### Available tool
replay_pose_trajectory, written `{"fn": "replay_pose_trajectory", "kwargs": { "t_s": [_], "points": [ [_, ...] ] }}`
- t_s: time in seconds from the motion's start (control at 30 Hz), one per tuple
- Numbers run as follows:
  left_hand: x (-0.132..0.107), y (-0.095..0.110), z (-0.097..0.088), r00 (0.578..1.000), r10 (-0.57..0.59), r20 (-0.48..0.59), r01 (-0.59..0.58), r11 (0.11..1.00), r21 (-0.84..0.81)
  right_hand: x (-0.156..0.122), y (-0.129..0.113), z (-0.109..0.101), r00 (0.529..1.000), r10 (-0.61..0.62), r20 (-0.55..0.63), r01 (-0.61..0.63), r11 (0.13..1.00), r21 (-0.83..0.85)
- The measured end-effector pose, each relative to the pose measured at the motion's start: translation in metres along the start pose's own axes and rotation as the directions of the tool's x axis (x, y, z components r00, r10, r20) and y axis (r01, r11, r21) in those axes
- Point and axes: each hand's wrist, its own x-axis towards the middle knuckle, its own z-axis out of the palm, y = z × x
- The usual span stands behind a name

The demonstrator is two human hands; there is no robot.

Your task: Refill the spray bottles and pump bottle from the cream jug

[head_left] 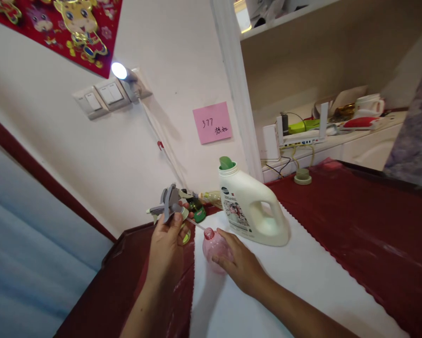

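My left hand (171,231) is closed around the collar of a grey spray nozzle (168,204). A thin clear dip tube slants down from the nozzle, its lower end close to the mouth of a pink spray bottle (216,251); I cannot tell whether it is inside. My right hand (241,263) grips the bottle's side, with the thumb in front and the fingers behind. The bottle stands upright on a white cloth (225,305). Just behind it is a large cream detergent jug (249,211) with its cap off and a green spout showing at the neck.
Behind my left hand, a dark green bottle (197,209) and a clear bottle (213,198) are by the wall. A greenish cap (302,176) sits on the dark red table (366,225). A router (299,137) with cables occupies the shelf at right; a blue curtain (31,234) hangs left.
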Motion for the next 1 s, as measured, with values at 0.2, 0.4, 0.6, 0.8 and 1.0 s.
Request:
{"fn": "replay_pose_trajectory", "kwargs": {
  "t_s": [0.2, 0.4, 0.6, 0.8, 1.0],
  "points": [
    [-0.001, -0.037, -0.009, 0.988, -0.133, 0.085, 0.122, 0.986, 0.116, 0.001, 0.001, 0.001, 1.000, -0.027, -0.009, 0.027, 1.000, 0.005],
    [-0.001, -0.060, -0.020, 0.975, -0.192, 0.112, 0.168, 0.967, 0.193, 0.002, 0.001, 0.001, 0.999, -0.039, -0.020, 0.040, 0.999, 0.018],
    [-0.005, -0.067, -0.023, 0.969, -0.180, 0.170, 0.136, 0.961, 0.241, 0.002, 0.001, 0.001, 0.999, -0.038, -0.026, 0.039, 0.999, 0.020],
    [-0.008, -0.071, -0.024, 0.972, -0.154, 0.180, 0.105, 0.961, 0.256, 0.002, -0.001, -0.001, 0.999, -0.044, -0.021, 0.044, 0.999, 0.023],
    [-0.012, -0.072, -0.023, 0.975, -0.124, 0.186, 0.067, 0.956, 0.286, 0.001, -0.003, -0.003, 0.999, -0.046, -0.019, 0.047, 0.999, 0.013]
  ]
}}
